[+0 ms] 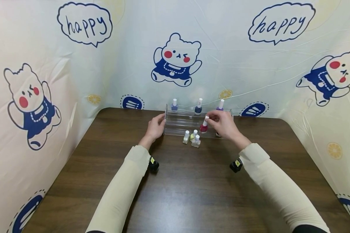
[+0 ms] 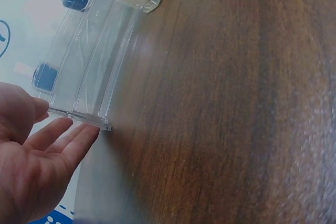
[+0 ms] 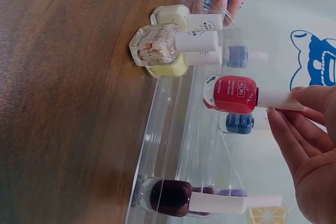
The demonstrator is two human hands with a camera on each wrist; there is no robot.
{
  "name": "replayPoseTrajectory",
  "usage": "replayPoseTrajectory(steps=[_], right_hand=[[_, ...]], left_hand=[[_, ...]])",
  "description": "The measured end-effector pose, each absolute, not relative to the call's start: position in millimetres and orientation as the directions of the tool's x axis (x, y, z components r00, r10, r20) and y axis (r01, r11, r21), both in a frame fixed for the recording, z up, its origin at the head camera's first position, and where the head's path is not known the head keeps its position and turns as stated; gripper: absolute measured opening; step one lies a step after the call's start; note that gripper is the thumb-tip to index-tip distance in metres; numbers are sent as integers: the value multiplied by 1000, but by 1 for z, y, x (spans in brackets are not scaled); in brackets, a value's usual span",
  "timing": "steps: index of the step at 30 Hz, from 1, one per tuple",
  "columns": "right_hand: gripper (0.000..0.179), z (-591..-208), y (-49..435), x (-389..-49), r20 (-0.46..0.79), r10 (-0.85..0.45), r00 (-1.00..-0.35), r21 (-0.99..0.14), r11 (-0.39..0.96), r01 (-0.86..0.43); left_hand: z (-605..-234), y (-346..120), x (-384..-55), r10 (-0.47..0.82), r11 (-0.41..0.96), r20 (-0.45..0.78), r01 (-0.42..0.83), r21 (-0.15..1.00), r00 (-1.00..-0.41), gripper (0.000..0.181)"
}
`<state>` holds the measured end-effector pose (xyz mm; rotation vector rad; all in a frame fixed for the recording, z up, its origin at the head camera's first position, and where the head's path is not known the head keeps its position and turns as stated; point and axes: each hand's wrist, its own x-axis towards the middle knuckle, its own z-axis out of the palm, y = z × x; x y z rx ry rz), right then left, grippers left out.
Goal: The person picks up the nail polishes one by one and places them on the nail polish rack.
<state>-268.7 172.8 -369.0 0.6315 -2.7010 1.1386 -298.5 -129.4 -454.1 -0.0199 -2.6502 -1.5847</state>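
Observation:
My right hand [image 1: 222, 124] pinches the white cap of a red nail polish bottle [image 3: 235, 94] between thumb and fingers. The bottle hangs upright in front of the clear tiered rack [image 1: 180, 122]. Relaxed fingers of my left hand [image 2: 44, 156] touch the rack's left end panel. On the top tier stand a light blue polish [image 1: 174, 106], a dark blue polish [image 1: 198, 109] and a purple polish [image 1: 219, 107]. A dark polish bottle [image 3: 173, 198] sits lower at the rack's right end, mostly hidden by my right hand in the head view.
Before the rack, two pale yellow polish bottles [image 1: 185, 139] and a clear bottle with flecks [image 3: 157, 45] stand close together on the brown wooden table [image 1: 189, 187]. A printed cloth [image 1: 233, 64] hangs behind the table and along both sides.

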Motion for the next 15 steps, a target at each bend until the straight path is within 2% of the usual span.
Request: replayPoseTrajectory(steps=[15], right_hand=[[19,-364,168,-278,329,-301,-895,-636,630,-445]], left_hand=[[-454,-130,-298,-19,477,53,37,878,-998,44]])
